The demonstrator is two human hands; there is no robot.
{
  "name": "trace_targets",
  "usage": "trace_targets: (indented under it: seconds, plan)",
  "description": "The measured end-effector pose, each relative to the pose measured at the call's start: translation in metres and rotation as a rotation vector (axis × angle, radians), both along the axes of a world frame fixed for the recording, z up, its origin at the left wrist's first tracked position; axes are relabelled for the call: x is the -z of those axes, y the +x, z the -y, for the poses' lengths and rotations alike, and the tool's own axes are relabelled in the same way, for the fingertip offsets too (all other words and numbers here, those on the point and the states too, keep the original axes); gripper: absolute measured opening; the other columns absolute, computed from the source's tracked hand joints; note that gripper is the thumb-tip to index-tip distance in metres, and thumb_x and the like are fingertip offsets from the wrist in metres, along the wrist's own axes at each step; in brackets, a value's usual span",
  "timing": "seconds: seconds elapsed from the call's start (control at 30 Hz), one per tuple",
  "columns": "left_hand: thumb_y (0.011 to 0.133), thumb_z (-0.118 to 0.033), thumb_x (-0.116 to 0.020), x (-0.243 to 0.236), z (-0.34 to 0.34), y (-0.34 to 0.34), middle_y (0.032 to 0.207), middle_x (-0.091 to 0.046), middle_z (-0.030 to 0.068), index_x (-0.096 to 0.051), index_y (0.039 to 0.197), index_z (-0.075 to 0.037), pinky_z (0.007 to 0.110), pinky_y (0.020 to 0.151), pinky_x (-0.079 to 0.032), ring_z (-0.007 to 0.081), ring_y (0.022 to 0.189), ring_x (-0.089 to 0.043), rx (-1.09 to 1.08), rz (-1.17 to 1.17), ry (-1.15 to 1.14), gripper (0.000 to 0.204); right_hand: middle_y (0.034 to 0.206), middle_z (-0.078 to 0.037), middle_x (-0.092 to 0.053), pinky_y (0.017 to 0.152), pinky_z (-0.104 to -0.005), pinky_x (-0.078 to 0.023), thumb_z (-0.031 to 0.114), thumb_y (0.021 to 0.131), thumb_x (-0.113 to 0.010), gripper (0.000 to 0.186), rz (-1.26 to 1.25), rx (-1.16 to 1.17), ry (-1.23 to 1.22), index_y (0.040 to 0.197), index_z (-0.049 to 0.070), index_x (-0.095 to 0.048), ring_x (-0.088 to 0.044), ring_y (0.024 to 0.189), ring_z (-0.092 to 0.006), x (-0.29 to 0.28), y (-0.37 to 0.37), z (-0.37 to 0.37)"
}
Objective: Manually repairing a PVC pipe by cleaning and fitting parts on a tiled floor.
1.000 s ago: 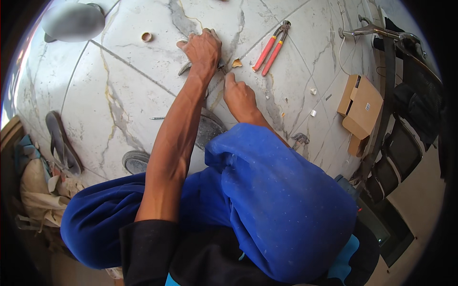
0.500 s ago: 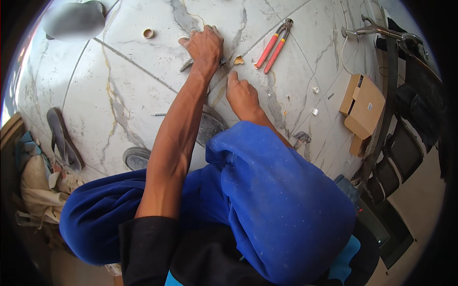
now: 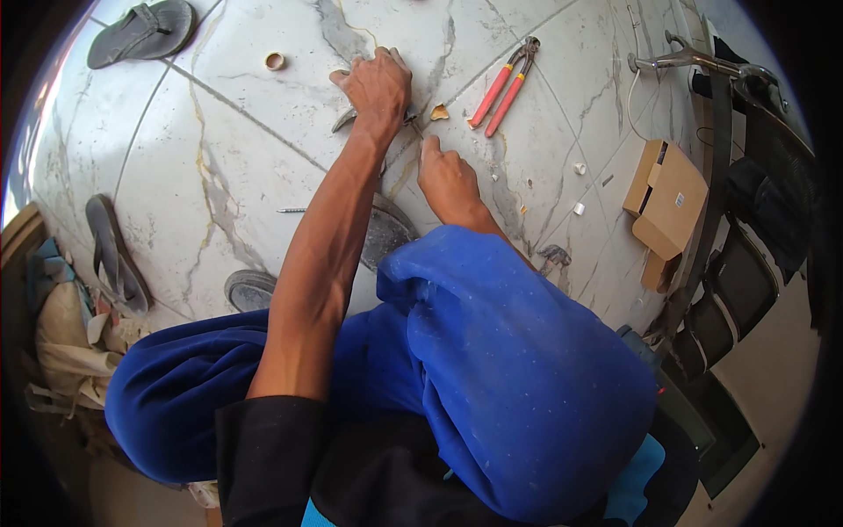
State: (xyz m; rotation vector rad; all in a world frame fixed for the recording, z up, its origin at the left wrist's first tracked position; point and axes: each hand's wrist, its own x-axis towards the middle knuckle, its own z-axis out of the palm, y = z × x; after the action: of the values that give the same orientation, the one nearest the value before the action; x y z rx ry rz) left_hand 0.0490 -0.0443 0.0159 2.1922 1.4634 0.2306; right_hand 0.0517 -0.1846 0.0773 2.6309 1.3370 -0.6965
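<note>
My left hand (image 3: 378,86) is closed palm-down over a grey metal piece (image 3: 344,120) with a curved, pointed end that sticks out beside the wrist. The hand covers most of that piece. Just to its right, my right hand (image 3: 450,182) is closed in a fist, thumb side toward the metal piece. A thin shaft (image 3: 417,131) shows between the two hands; whether it belongs to the metal piece cannot be made out. Close by lies a broken yellow-brown fragment (image 3: 440,112). Farther right rest pincers (image 3: 507,90) with red handles.
A small round cap (image 3: 275,61) and a thin metal bit (image 3: 291,210) lie on the marbled tile floor. Two dark flip-flops (image 3: 143,33) are at the left. An opened cardboard box (image 3: 672,189), white bits (image 3: 580,168) and metal-framed chairs (image 3: 742,272) are at the right.
Both hands stay in nearly the same places and grips; the right has shifted very slightly toward me. The far-left flip-flop, blurred before, is now clear.
</note>
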Motion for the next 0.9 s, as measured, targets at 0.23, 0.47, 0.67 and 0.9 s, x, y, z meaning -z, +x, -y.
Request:
trace_targets:
  seconds: [0.23,0.47,0.67,0.9]
  plan:
    - [0.086,-0.034,-0.040,0.003,-0.005,0.002,0.076,-0.063,0.0168,-0.064,0.087,-0.007,0.047,0.077,-0.031,0.0300,0.074,-0.060,-0.001,-0.028,0.005,0.036,0.069,-0.023,-0.060,0.056,-0.0415,-0.051,0.006,0.080,-0.042,0.012,0.010,-0.006,-0.023,0.088,-0.003,-0.045,-0.062,0.064,-0.0366,0.003,-0.001,-0.002]
    - [0.085,-0.029,-0.041,-0.002,-0.001,-0.004,0.068,-0.062,0.0140,-0.064,0.080,-0.007,0.047,0.074,-0.031,0.0265,0.074,-0.060,0.013,0.013,0.057,0.032,0.069,-0.024,-0.060,0.057,-0.0411,-0.051,0.007,0.080,-0.041,0.012,-0.008,-0.076,0.038,0.087,-0.003,-0.045,-0.062,0.065,-0.0366,0.001,0.002,-0.010]
    - [0.085,-0.029,-0.042,-0.002,-0.007,-0.001,0.067,-0.062,0.0158,-0.064,0.079,-0.006,0.048,0.073,-0.032,0.0293,0.066,-0.060,0.049,0.061,0.050,0.033,0.069,-0.025,-0.059,0.058,-0.0426,-0.051,0.007,0.080,-0.041,0.012,0.012,-0.068,0.070,0.086,-0.003,-0.044,-0.062,0.065,-0.0377,0.006,0.008,-0.017]
    - [0.086,-0.029,-0.041,-0.001,-0.002,0.002,0.068,-0.063,0.0149,-0.064,0.079,-0.005,0.048,0.076,-0.031,0.0297,0.072,-0.060,0.043,0.075,0.007,0.034,0.068,-0.025,-0.059,0.058,-0.0446,-0.050,0.006,0.079,-0.042,0.012,-0.001,-0.010,0.038,0.087,-0.003,-0.043,-0.061,0.064,-0.0388,0.014,0.009,-0.011]
